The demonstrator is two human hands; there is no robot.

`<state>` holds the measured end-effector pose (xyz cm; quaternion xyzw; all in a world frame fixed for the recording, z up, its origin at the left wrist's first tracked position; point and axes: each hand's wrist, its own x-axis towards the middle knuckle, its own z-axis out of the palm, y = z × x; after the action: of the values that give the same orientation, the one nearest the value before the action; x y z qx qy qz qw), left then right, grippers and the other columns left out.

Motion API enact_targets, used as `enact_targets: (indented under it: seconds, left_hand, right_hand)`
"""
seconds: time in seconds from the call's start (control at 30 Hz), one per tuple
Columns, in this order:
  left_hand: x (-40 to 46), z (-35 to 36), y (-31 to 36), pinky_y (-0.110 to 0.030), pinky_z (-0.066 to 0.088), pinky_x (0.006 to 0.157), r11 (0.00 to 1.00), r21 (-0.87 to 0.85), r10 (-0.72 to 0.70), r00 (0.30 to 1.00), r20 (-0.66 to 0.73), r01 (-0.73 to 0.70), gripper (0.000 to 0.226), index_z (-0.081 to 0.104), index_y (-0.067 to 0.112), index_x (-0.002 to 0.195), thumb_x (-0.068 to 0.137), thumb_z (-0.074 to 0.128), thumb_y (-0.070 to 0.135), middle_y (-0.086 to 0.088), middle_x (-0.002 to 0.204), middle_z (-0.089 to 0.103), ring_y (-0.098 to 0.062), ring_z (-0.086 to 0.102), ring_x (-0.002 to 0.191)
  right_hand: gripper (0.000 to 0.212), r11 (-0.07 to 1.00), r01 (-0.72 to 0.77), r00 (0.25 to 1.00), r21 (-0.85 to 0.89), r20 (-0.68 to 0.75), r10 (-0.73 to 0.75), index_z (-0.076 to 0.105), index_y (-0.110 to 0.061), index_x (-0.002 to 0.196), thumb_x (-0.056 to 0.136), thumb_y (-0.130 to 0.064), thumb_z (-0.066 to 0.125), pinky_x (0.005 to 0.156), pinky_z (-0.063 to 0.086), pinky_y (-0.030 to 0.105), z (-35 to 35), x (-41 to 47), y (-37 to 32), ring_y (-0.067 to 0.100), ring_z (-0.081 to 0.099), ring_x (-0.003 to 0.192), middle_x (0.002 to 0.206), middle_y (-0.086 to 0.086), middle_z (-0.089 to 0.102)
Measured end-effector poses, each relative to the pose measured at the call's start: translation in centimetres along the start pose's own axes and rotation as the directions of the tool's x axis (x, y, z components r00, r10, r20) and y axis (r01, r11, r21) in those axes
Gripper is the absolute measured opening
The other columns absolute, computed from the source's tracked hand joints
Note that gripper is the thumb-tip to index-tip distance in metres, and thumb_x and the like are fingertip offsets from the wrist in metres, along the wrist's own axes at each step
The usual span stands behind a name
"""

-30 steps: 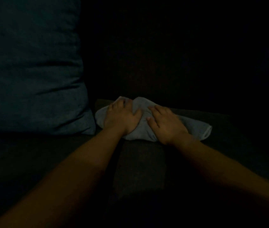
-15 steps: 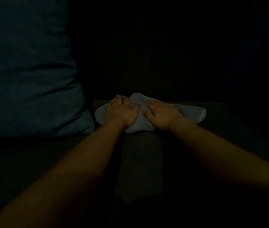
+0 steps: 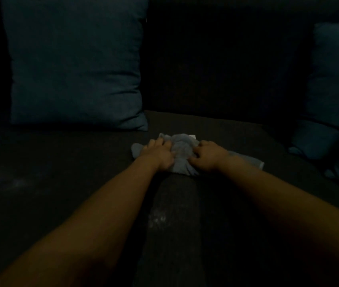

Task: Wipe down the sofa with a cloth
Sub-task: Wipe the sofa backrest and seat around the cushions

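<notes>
- The large square blue-grey fabric cushion (image 3: pixel 75 63) leans upright against the dark backrest at about ten o'clock from the hands, its lower corner near the cloth but not touching it. It probably stands there so that the seat in front is free for wiping.
- The wide dark brown fabric sofa seat (image 3: pixel 40 162) runs across the view; a faint pale smear shows on it at six o'clock from the hands, between the forearms.
- The left hand (image 3: pixel 158 153) lies palm-down on the left part of the crumpled light grey cloth (image 3: pixel 182 151), fingers bent into the fabric and gripping it, I judge to keep it from slipping while it is dragged.
- The cloth lies bunched on the seat towards the backrest. One flap sticks out at nine o'clock from the left hand, a hump rises between the hands, and a flat tail runs out at four o'clock past the right wrist.
- The right hand (image 3: pixel 209 156) presses on the cloth's right part, fingers curled and bunching the fabric. Using both hands likely adds downward pressure.
- A second blue-grey cushion (image 3: pixel 334 79) sits at two o'clock, well apart; the dim light hides its details.
</notes>
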<state>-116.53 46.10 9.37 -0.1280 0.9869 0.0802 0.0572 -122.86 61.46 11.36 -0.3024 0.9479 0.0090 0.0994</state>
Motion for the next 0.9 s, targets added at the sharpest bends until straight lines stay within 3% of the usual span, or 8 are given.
enact_targets:
  seconds: [0.17, 0.27, 0.33, 0.47, 0.6, 0.7, 0.77, 0.9]
  left_hand:
    - [-9.3, 0.0, -0.5, -0.048, 0.024, 0.113, 0.995, 0.022, 0.095, 0.99, 0.1, -0.098, 0.066, 0.009, 0.022, 0.152, 0.098, 0.043, 0.038, -0.011, 0.159, 0.005, -0.033, 0.019, 0.14]
    - [-14.9, -0.2, -0.3, -0.049, 0.024, 0.115, 0.989, 0.027, 0.135, 0.972, 0.195, -0.143, 0.079, 0.01, 0.023, 0.152, 0.09, 0.058, 0.031, -0.009, 0.159, 0.006, -0.031, 0.014, 0.143]
    - [-18.6, -0.3, -0.5, -0.046, 0.024, 0.115, 0.979, 0.037, 0.187, 0.961, 0.204, -0.198, 0.071, 0.017, 0.019, 0.15, 0.092, 0.055, 0.03, -0.008, 0.157, 0.012, -0.03, 0.016, 0.143]
    - [-25.8, -1.2, -0.9, -0.034, 0.038, 0.103, 0.935, 0.001, 0.345, 0.909, 0.232, -0.355, 0.04, 0.045, 0.016, 0.131, 0.093, 0.052, 0.029, -0.009, 0.139, 0.041, -0.026, 0.044, 0.125]
    - [-31.7, -3.7, -1.5, -0.021, 0.037, 0.079, 0.905, -0.084, 0.399, 0.766, 0.504, -0.416, 0.026, 0.055, 0.024, 0.121, 0.095, 0.05, 0.025, 0.0, 0.121, 0.058, -0.012, 0.053, 0.096]
    - [-30.8, -6.8, -2.5, -0.025, 0.04, 0.076, 0.928, -0.019, 0.338, 0.82, 0.461, -0.372, 0.013, 0.057, 0.025, 0.107, 0.095, 0.051, 0.028, 0.0, 0.108, 0.062, -0.013, 0.055, 0.09]
    - [-28.7, -9.3, -2.9, -0.027, 0.04, 0.075, 0.943, 0.031, 0.301, 0.889, 0.346, -0.331, 0.003, 0.055, 0.026, 0.096, 0.095, 0.052, 0.026, 0.001, 0.099, 0.061, -0.015, 0.055, 0.085]
    - [-25.0, -14.4, -2.1, -0.031, 0.038, 0.073, 0.965, 0.08, 0.246, 0.967, 0.064, -0.251, 0.01, 0.048, 0.024, 0.086, 0.094, 0.054, 0.024, 0.0, 0.091, 0.05, -0.019, 0.051, 0.084]
  right_hand:
    - [0.044, 0.996, 0.07, 0.994, -0.057, 0.084, -0.065, 0.055, -0.021, 0.12, 0.089, -0.053, 0.049, 0.084, 0.044, 0.032, 0.4, -8.3, -3.1, 0.02, 0.053, 0.099, 0.117, 0.007, 0.051]
    - [0.025, 0.99, 0.109, 0.972, -0.086, 0.219, -0.088, 0.057, -0.025, 0.092, 0.087, -0.05, 0.055, 0.075, 0.047, 0.029, 0.1, -13.1, -5.1, 0.015, 0.056, 0.085, 0.101, 0.002, 0.058]
    - [0.023, 0.984, 0.161, 0.939, -0.074, 0.32, -0.129, 0.058, -0.023, 0.089, 0.087, -0.046, 0.058, 0.067, 0.047, 0.027, -0.7, -16.4, -6.5, 0.014, 0.058, 0.081, 0.093, 0.0, 0.059]
    - [0.02, 0.959, 0.279, 0.839, 0.043, 0.475, -0.266, 0.065, -0.019, 0.093, 0.084, -0.036, 0.067, 0.062, 0.047, 0.021, -2.0, -22.3, -9.1, 0.01, 0.06, 0.076, 0.085, -0.004, 0.061]
    - [0.005, 0.927, 0.315, 0.736, 0.205, 0.564, -0.375, 0.07, -0.014, 0.085, 0.081, -0.016, 0.071, 0.054, 0.043, 0.012, -1.8, -26.4, -12.1, -0.002, 0.052, 0.055, 0.067, -0.012, 0.06]
    - [0.02, 0.927, 0.334, 0.779, 0.17, 0.504, -0.372, 0.071, -0.009, 0.101, 0.081, -0.014, 0.071, 0.065, 0.047, 0.018, -4.0, -25.8, -13.1, 0.004, 0.058, 0.073, 0.083, -0.004, 0.065]
    - [0.013, 0.937, 0.336, 0.852, 0.096, 0.392, -0.346, 0.071, -0.014, 0.095, 0.082, -0.018, 0.069, 0.069, 0.047, 0.025, -6.8, -24.5, -13.1, 0.009, 0.058, 0.078, 0.084, -0.003, 0.064]
    - [0.006, 0.963, 0.267, 0.962, -0.037, 0.078, -0.263, 0.063, -0.019, 0.089, 0.083, -0.02, 0.064, 0.058, 0.043, 0.024, -12.4, -22.5, -11.7, 0.013, 0.056, 0.072, 0.078, -0.003, 0.059]
